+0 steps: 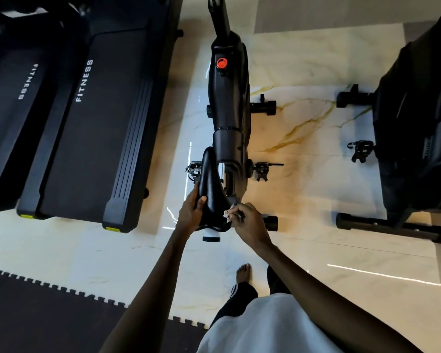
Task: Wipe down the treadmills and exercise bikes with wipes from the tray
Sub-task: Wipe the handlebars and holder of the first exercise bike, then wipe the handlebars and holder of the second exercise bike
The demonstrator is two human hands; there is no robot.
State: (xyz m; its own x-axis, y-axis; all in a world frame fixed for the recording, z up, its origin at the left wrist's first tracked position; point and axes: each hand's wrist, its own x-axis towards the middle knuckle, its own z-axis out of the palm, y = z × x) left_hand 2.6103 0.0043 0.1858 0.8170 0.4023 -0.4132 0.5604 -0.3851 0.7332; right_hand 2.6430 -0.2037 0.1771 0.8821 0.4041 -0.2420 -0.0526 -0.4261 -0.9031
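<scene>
**Holding a wipe to an exercise bike's saddle**

The left hand (191, 212) grips the left edge of a black saddle (210, 189), with the thumb lying on top and the fingers curled round the side. The right hand (247, 220) pinches a small, crumpled white wipe (228, 214) in curled fingers and holds it against the saddle's rear right edge. Both bare arms reach forward from the bottom of the view.

The saddle belongs to a black exercise bike (227, 98), seen from above and stretching away from the person. A round red knob (222, 63) sits on top of its frame. A left pedal (194, 169) and a right pedal (262, 170) stick out just beyond the saddle.

To the left, side by side, lie the nearer treadmill (94, 123) and the farther treadmill (13, 110), both black, each belt printed FITNESS in white. Well apart on the right stands a second exercise bike (418, 123).

The marble floor (316, 179) is pale, glossy and veined with gold. A dark foam mat (49, 314) with an interlocking edge covers the lower left. One bare foot (243, 272) stands on the marble.
</scene>
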